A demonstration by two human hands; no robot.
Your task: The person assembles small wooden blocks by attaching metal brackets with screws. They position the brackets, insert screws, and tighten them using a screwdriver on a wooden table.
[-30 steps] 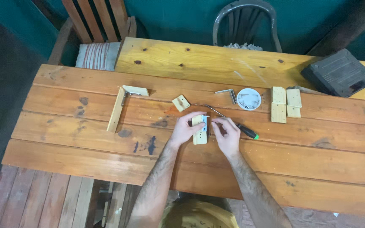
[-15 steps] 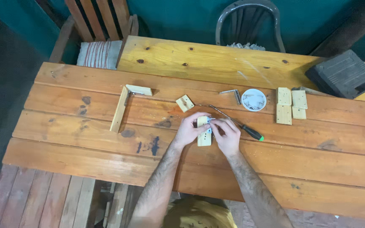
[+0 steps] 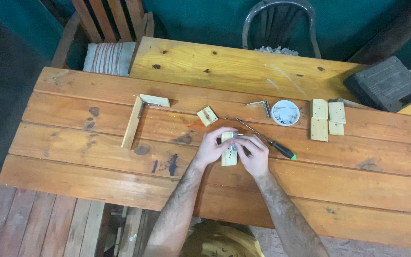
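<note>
I am looking down on a wooden table (image 3: 96,143) of reddish planks; at the far left a striped cushion (image 3: 109,58) is lying on a slatted wooden chair (image 3: 112,19) behind the table; moving right, an L-shaped wooden frame (image 3: 139,119) is lying flat on the planks, well apart from the hands; further right a small square wood block (image 3: 207,116) is sitting just above the left hand (image 3: 211,148); that hand's fingers are curling closed around the left edge of a small pale wood piece (image 3: 229,157), which is resting upright-lengthwise on the table between both hands; a small metal bracket (image 3: 234,143) is sitting on the upper face of that piece, right where the fingertips of both hands are meeting; the right hand (image 3: 253,153) is pinching closed against the piece's right side and the bracket, thumb and forefinger pressed together over it; just beyond the right hand a screwdriver (image 3: 267,140) with a dark, green-tipped handle is lying at a slant, near but not touching the fingers as far as I can tell; above it a loose metal angle bracket (image 3: 262,105) is lying beside a round white dish (image 3: 285,113) holding small screws; further right three pale wood blocks (image 3: 327,119) are lying together; at the far right a dark grey tool case (image 3: 386,84) is sitting on the lighter plank.
</note>
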